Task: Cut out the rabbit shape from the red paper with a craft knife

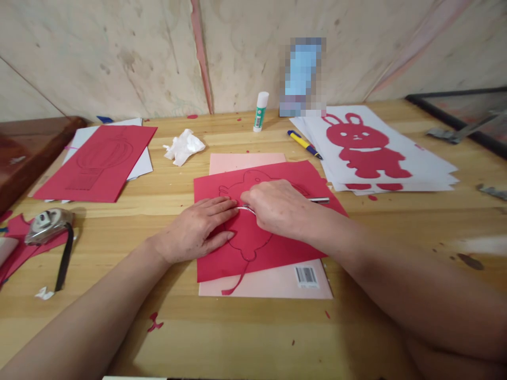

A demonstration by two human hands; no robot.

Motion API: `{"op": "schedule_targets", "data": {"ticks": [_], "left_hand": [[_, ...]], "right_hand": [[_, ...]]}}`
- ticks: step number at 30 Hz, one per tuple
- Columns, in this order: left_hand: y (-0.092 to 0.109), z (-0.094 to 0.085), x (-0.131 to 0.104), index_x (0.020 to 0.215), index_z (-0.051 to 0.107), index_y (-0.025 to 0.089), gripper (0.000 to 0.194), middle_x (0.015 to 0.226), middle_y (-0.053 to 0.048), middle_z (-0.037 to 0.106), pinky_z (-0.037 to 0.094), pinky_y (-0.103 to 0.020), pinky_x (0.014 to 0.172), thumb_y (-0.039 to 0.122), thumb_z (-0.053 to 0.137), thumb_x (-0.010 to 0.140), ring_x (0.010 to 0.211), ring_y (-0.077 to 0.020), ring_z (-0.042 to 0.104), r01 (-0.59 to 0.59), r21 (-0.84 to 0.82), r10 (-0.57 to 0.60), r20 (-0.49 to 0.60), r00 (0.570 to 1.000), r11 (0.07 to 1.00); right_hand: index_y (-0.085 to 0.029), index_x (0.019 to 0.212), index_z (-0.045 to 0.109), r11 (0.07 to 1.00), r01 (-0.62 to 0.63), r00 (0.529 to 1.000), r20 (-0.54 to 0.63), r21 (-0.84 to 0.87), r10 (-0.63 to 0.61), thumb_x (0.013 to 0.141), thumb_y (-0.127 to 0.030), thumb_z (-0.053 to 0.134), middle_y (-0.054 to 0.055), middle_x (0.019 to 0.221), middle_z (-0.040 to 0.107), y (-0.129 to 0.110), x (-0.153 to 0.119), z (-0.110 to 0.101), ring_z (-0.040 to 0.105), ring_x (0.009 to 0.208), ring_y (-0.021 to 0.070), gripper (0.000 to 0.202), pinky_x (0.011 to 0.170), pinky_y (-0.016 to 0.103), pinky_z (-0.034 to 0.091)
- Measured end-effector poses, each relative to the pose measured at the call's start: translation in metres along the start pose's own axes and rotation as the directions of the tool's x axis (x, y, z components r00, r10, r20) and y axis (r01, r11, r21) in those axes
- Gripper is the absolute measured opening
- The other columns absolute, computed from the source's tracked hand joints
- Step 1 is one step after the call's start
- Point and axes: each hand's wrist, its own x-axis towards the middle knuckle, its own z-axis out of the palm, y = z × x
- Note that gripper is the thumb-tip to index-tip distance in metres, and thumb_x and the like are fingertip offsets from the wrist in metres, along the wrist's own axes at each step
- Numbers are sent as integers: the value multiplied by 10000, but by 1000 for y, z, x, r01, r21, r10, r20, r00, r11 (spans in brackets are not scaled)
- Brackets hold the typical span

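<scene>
A red sheet of paper (214, 258) with a drawn animal outline lies on a pale pink booklet (265, 285) in front of me. My left hand (202, 227) rests flat on its left part, fingers stretched out and thumb apart. My right hand (273, 206) is closed around a slim craft knife (319, 200); its silver end sticks out behind the hand, and the tip is hidden under the fingers. Between the hands a pale curved slit (246, 209) shows in the red paper. A thin red strip (237, 279) hangs over the booklet's lower edge.
Behind stand a glue stick (260, 112) and a blurred phone-like screen (303, 74). Crumpled tissue (185, 146), a yellow-blue pen (304, 144) and white sheets with a red paper rabbit (368, 142) lie around. At left are another red sheet (99, 163) and a tape measure (49, 226).
</scene>
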Motion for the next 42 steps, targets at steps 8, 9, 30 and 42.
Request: {"op": "schedule_targets", "data": {"ticks": [8,9,30,42], "left_hand": [[-2,2,-1,1304,525,120,442,1357,-150,536,430,-474,1051,372,486,943,1274,-269,494,9,-11,-9,12,1000,1000],[-1,2,-1,1301,527,113,441,1356,-151,537,428,-470,1054,368,487,943,1274,-269,494,10,-11,-10,14,1000,1000],[-5,4,-5,1339,501,114,477,1386,-171,501,411,-471,1069,396,478,954,1298,-264,470,15,-67,-14,15,1000,998],[-4,3,-3,1317,523,125,452,1372,-156,520,417,-472,1066,392,471,957,1285,-266,486,-3,-58,3,-2,1000,998]], "right_hand": [[-189,849,704,1000,-1,1000,-21,-14,1,729,-65,498,63,683,667,0,-1,0,593,633,177,269,484,273,235],[-190,850,703,1000,2,1000,-25,-15,-2,729,-64,499,61,678,665,1,-1,0,593,633,177,269,487,273,238],[-187,850,670,999,17,998,-69,30,-15,823,-168,486,55,758,671,6,-3,0,557,657,165,187,492,281,200],[-202,917,685,1000,21,999,-42,18,-20,817,-139,476,57,824,690,3,1,4,572,698,170,240,520,277,240]]}}
